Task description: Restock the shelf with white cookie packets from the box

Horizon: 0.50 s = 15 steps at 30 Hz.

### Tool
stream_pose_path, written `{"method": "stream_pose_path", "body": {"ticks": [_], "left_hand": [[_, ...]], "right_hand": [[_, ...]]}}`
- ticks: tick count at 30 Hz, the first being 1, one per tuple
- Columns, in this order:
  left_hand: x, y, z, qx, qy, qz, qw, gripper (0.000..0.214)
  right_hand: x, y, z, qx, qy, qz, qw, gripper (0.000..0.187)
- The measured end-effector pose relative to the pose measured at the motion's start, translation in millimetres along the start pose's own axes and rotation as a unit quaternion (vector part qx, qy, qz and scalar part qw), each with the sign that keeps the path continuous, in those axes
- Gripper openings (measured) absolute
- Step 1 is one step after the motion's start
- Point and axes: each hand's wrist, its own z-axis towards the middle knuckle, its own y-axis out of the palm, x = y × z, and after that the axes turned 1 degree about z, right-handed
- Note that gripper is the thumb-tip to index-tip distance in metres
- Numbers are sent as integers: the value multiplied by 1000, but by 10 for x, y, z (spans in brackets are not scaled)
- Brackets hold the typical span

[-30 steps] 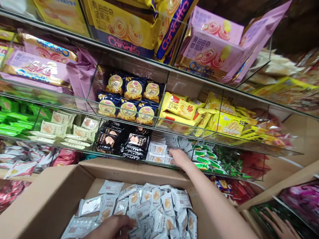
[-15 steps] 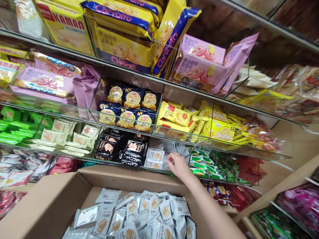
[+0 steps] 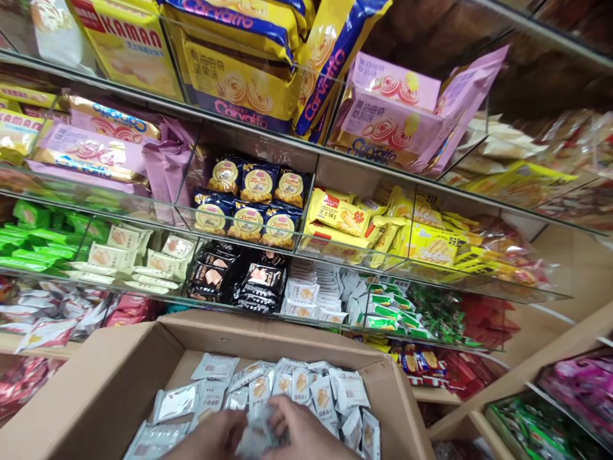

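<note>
Low in the head view, both hands are inside an open cardboard box (image 3: pixel 306 342). Silver-white biscuit packets (image 3: pixel 352 388) printed with tan biscuits lie loose in it. My left hand (image 3: pixel 213 437) and my right hand (image 3: pixel 304 431) face each other, fingers curled around a few blurred packets (image 3: pixel 261 434) between them. Motion smears the fingertips, and the exact number of packets held is hidden. Beyond the box, matching packets (image 3: pixel 302 294) stand in rows in a glass-fronted shelf compartment.
Black wafer packets (image 3: pixel 258 281) sit left of the white rows, green-and-white packets (image 3: pixel 385 303) to the right. Glass shelf edges (image 3: pixel 249 249) run across above the box. Higher up are yellow packs (image 3: pixel 345 217) and pink cookie packs (image 3: pixel 390 118). A wooden frame (image 3: pixel 507 396) slants at right.
My right hand has come down from the white packets on the shelf into the box. My left hand has come into view beside it. Both now close around packets.
</note>
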Motion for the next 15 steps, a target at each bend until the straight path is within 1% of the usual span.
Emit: {"method": "stream_pose_path", "body": {"ticks": [1,2,3,4,6,7,10,12,13,15], "left_hand": [[45,-2,7,2,-3,-29,1000,30],[99,3,9,12,-7,-98,995,36],[160,13,5,25,-8,-195,980,41],[222,23,-3,34,-15,-262,964,43],[332,37,-31,49,-42,-334,940,43],[375,37,-49,53,-52,-347,935,42],[451,13,-104,60,-59,-352,932,40],[478,-13,-134,47,-60,-375,924,37],[490,-26,-147,21,-70,-399,914,40],[507,-41,-171,-60,-110,-445,887,54]], "right_hand": [[-28,6,-8,-1,20,67,998,82],[-75,11,-19,-8,31,136,990,81],[-132,14,-29,-16,31,200,979,72],[-195,13,-39,-21,23,250,968,59],[-308,0,-52,-23,3,307,952,38],[-351,-13,-58,-23,-4,316,949,33],[-416,-68,-81,-27,-17,304,952,29],[-427,-111,-103,-2,-50,260,964,25],[-431,-130,-117,26,-76,220,972,23],[-443,-160,-147,91,-141,117,979,19]]}}
